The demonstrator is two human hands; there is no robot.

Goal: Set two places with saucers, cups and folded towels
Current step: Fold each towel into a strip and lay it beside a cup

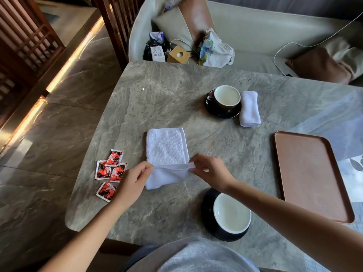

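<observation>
Pinching white ribbed towel (167, 147) by its lifted near edge with left hand (133, 180) and right hand (210, 169), far half flat, just beyond near cup (231, 213).

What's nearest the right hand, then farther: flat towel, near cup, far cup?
1. Flat towel, pinched by the right hand.
2. Near cup, close by, at the near edge.
3. Far cup, across the table.
</observation>
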